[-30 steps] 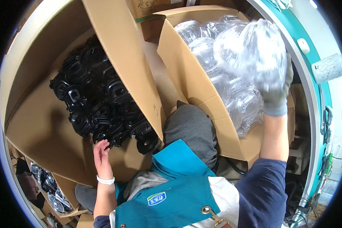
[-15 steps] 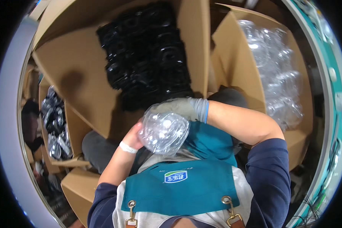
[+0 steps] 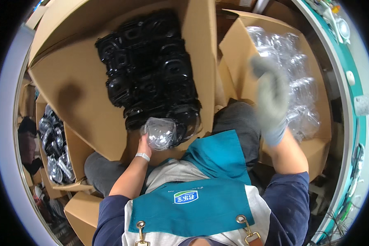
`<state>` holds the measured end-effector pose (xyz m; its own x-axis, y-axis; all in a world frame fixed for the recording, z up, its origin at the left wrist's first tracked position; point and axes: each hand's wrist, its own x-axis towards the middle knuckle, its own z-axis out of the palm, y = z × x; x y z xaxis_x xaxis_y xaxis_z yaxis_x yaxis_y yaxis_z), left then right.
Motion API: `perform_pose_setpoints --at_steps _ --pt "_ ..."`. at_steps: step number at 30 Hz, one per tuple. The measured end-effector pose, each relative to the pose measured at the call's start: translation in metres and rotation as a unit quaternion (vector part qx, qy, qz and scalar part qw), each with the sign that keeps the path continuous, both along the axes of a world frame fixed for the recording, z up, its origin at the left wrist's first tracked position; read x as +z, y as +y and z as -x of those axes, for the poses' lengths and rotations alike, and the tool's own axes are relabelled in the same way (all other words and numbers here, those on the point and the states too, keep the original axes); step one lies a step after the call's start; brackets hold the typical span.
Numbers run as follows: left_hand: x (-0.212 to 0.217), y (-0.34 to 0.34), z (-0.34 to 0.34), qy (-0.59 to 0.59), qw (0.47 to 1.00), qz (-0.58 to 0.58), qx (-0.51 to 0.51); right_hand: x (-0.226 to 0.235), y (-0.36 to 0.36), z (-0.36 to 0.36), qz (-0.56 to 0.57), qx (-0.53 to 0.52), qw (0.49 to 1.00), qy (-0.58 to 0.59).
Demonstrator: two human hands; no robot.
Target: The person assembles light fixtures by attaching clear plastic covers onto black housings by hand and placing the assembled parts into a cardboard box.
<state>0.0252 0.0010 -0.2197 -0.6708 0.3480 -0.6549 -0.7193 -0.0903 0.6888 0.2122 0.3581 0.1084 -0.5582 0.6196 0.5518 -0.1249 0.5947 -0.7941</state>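
My left hand (image 3: 144,145) is bare, with a white band at the wrist. Its fingers are closed on the side of a clear plastic pack (image 3: 160,133), rounded and shiny; whether it holds nested lids or bowls I cannot tell. The pack is at the near edge of a block of glossy black plastic containers (image 3: 149,69) in the large cardboard box (image 3: 69,69). My right hand (image 3: 272,96), in a grey glove, is away from the pack, over the near wall of the right cardboard box (image 3: 242,51). Motion smears its fingers.
Rows of clear plastic packs (image 3: 301,86) fill the right box. At the left, a smaller box holds black and clear wrapped pieces (image 3: 55,141). A closed-looking carton (image 3: 84,211) is at the lower left. A pale rail with a teal strip (image 3: 348,98) runs along the right.
My right hand has let go of the clear pack and swung right to the box of clear packs. My left hand has moved the pack slightly forward and left, toward the black containers.
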Motion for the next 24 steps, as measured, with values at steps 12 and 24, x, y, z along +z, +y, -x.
perform_pose_setpoints --at_steps 12,24 --pt "0.019 0.014 -0.001 -0.038 0.983 0.17 -0.056 -0.148 0.284 -0.055 0.358 -0.088 0.896 -0.248" --pt "0.027 0.016 0.008 0.018 0.989 0.146 -0.02 -0.141 0.261 -0.054 0.403 -0.064 0.878 -0.248"
